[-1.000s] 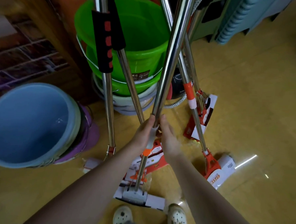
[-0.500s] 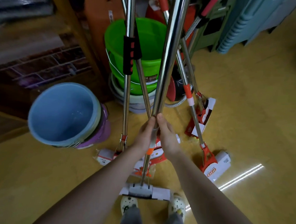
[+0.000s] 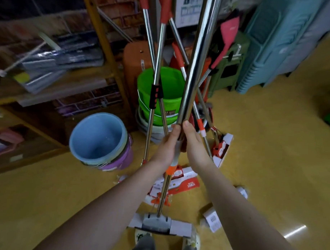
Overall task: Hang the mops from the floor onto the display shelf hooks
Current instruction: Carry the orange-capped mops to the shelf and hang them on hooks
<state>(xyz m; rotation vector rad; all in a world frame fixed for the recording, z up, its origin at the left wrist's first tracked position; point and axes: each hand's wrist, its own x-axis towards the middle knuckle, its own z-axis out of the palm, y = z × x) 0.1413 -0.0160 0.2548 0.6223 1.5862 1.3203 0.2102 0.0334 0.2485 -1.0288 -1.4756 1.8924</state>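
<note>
A mop with a shiny steel handle [image 3: 194, 69] stands upright in front of me, its grey head [image 3: 156, 222] in white packaging hanging just above my shoes. My left hand [image 3: 168, 145] and my right hand [image 3: 192, 144] both grip the handle side by side, just above its orange collar [image 3: 171, 169]. Several other mops lean together behind it, their steel poles with red grips [image 3: 165, 10] crossing, and their packaged orange-and-white heads [image 3: 184, 183] rest on the yellow floor. No hooks are visible.
Stacked green buckets [image 3: 161, 98] stand behind the poles. A blue bucket nested in a purple one [image 3: 100, 139] sits at the left. A wooden shelf unit [image 3: 100, 38] with wrapped goods fills the left. Teal plastic drawers [image 3: 271, 44] stand at the right.
The held mop has been lifted, its head rising off the floor toward my feet. My view has tilted up, showing more of the shelf and the pole tops.
</note>
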